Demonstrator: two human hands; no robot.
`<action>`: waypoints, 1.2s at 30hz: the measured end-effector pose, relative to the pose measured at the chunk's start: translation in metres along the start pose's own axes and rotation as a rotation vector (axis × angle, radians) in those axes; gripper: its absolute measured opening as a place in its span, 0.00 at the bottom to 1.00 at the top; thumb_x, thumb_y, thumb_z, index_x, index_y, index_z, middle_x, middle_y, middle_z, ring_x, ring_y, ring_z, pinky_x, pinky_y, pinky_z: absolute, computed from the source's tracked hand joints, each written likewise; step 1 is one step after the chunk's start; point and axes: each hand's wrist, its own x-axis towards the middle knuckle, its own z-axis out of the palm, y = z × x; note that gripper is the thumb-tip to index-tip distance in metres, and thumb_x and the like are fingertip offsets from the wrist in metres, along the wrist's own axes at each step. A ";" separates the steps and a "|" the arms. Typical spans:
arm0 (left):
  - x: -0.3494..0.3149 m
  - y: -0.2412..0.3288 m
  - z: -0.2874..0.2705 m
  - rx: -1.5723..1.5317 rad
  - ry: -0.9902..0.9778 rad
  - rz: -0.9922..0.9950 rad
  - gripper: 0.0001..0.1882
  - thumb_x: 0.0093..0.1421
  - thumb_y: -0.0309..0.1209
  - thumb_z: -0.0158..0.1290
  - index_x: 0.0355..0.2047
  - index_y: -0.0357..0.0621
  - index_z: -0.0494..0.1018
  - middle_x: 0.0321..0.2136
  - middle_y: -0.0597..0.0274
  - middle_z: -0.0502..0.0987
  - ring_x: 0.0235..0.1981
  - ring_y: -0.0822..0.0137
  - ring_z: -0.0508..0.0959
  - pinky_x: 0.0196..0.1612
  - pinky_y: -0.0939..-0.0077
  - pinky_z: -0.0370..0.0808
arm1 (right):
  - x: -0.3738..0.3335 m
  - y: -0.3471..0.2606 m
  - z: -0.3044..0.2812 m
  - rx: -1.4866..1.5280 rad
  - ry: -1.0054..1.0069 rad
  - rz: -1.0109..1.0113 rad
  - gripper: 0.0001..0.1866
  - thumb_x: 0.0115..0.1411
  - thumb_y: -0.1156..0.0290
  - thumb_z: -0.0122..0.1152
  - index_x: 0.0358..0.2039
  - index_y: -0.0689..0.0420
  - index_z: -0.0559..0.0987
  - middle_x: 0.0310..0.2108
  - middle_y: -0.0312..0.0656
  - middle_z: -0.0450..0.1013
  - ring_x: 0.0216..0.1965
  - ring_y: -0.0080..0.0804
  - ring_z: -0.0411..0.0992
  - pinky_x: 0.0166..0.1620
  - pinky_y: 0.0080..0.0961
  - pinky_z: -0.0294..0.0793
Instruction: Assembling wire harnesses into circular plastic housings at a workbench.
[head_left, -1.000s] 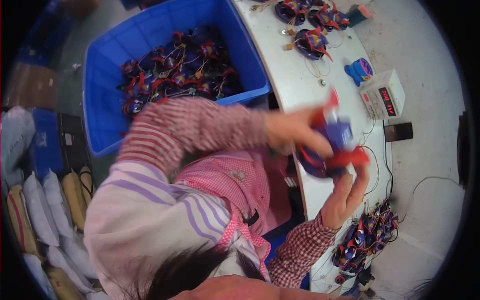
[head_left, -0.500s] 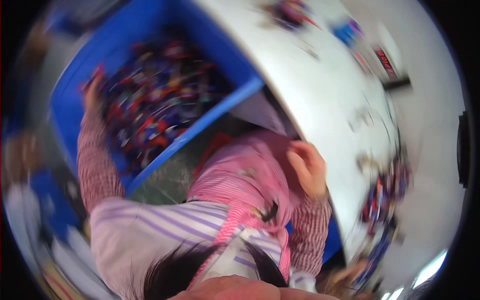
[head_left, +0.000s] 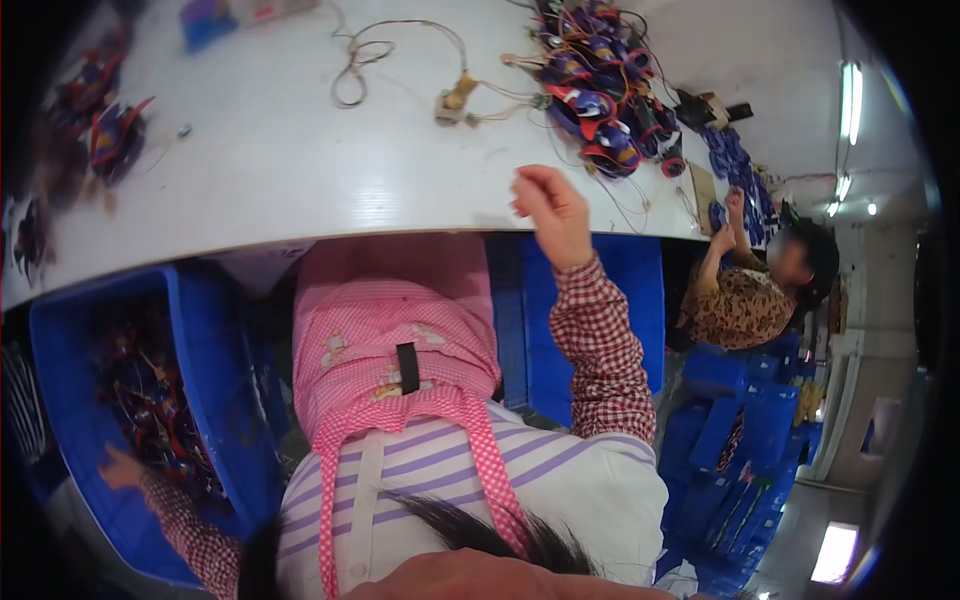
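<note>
My left hand point(head_left: 122, 468) is down inside a blue bin point(head_left: 185, 350) at the left, beside a heap of dark blue and red wired pieces point(head_left: 150, 400). Its fingers look stretched apart, and I see nothing held in them. Over the front edge of the white table point(head_left: 300, 170), my right hand point(head_left: 556, 215) is raised with its fingers curled in, nothing showing between them. Beyond it lies a pile of purple-blue and red plastic pieces with thin wires point(head_left: 600, 90). A small tan part on a looped cable point(head_left: 455, 100) rests to the pile's left.
More purple and red pieces point(head_left: 117, 140) lie at the table's left end. Another blue bin point(head_left: 600, 320) stands under the table. At the right a co-worker point(head_left: 745, 300) handles a blue piece, with stacked blue crates point(head_left: 740, 420) behind.
My view has swung to the right, bringing the pile and the co-worker into sight. My right hand has come up over the table edge; my left hand stays in the bin.
</note>
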 end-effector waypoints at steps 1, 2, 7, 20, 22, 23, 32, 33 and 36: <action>0.009 0.083 -0.033 -0.165 -0.370 0.063 0.32 0.55 0.51 0.54 0.48 0.34 0.67 0.42 0.50 0.72 0.39 0.56 0.74 0.45 0.69 0.71 | 0.001 0.004 -0.025 -0.032 0.124 -0.017 0.10 0.59 0.77 0.53 0.41 0.63 0.74 0.29 0.38 0.72 0.24 0.20 0.68 0.29 0.13 0.68; -0.004 0.186 -0.109 -0.168 -0.364 0.081 0.32 0.55 0.51 0.54 0.48 0.34 0.67 0.42 0.50 0.72 0.39 0.56 0.74 0.45 0.69 0.71 | 0.004 0.012 -0.050 -0.024 0.234 -0.027 0.10 0.59 0.77 0.53 0.41 0.63 0.74 0.29 0.39 0.72 0.25 0.20 0.68 0.29 0.13 0.68; -0.102 0.461 -0.325 -1.335 -1.059 0.672 0.11 0.57 0.23 0.52 0.41 0.40 0.71 0.35 0.62 0.75 0.33 0.70 0.74 0.40 0.80 0.72 | 0.039 0.042 -0.169 -0.230 0.551 -0.135 0.11 0.58 0.69 0.56 0.39 0.61 0.76 0.27 0.37 0.72 0.27 0.21 0.67 0.29 0.16 0.70; -0.343 0.872 -0.549 -1.219 -0.099 1.993 0.33 0.37 0.33 0.59 0.47 0.48 0.64 0.44 0.60 0.68 0.46 0.60 0.66 0.47 0.61 0.61 | 0.147 0.109 -0.275 -0.374 0.127 0.554 0.15 0.55 0.60 0.57 0.35 0.58 0.80 0.26 0.39 0.73 0.24 0.25 0.70 0.25 0.19 0.71; -0.352 0.884 -0.565 -0.902 -0.195 2.184 0.34 0.35 0.35 0.60 0.47 0.48 0.65 0.44 0.59 0.68 0.45 0.60 0.66 0.47 0.59 0.61 | 0.142 0.125 -0.285 -0.336 0.088 0.518 0.14 0.54 0.60 0.57 0.33 0.59 0.79 0.25 0.39 0.73 0.22 0.25 0.69 0.23 0.18 0.69; -0.354 0.887 -0.570 -0.732 -0.244 2.263 0.35 0.34 0.36 0.61 0.47 0.49 0.65 0.44 0.59 0.68 0.45 0.59 0.66 0.47 0.57 0.61 | 0.140 0.131 -0.290 -0.301 0.036 0.485 0.14 0.54 0.61 0.58 0.32 0.59 0.79 0.24 0.38 0.72 0.21 0.24 0.68 0.21 0.16 0.67; -0.358 0.862 -0.573 -1.323 -0.276 2.142 0.35 0.36 0.40 0.60 0.47 0.49 0.64 0.38 0.58 0.67 0.42 0.60 0.67 0.52 0.55 0.57 | 0.083 0.094 -0.306 -0.363 0.289 0.429 0.13 0.53 0.62 0.60 0.28 0.61 0.78 0.17 0.37 0.70 0.15 0.21 0.63 0.15 0.15 0.57; -0.359 0.857 -0.574 -1.490 -0.254 2.081 0.34 0.36 0.40 0.60 0.47 0.49 0.64 0.38 0.58 0.67 0.41 0.60 0.67 0.52 0.54 0.57 | 0.072 0.089 -0.317 -0.394 0.356 0.408 0.13 0.53 0.62 0.60 0.28 0.61 0.78 0.16 0.37 0.69 0.13 0.21 0.62 0.14 0.15 0.57; -0.347 0.812 -0.584 -1.669 -0.199 2.005 0.34 0.37 0.40 0.60 0.46 0.49 0.64 0.37 0.59 0.67 0.40 0.60 0.67 0.52 0.54 0.57 | 0.035 0.060 -0.334 -0.173 0.533 0.366 0.12 0.54 0.63 0.59 0.28 0.60 0.77 0.19 0.36 0.69 0.12 0.19 0.60 0.13 0.14 0.56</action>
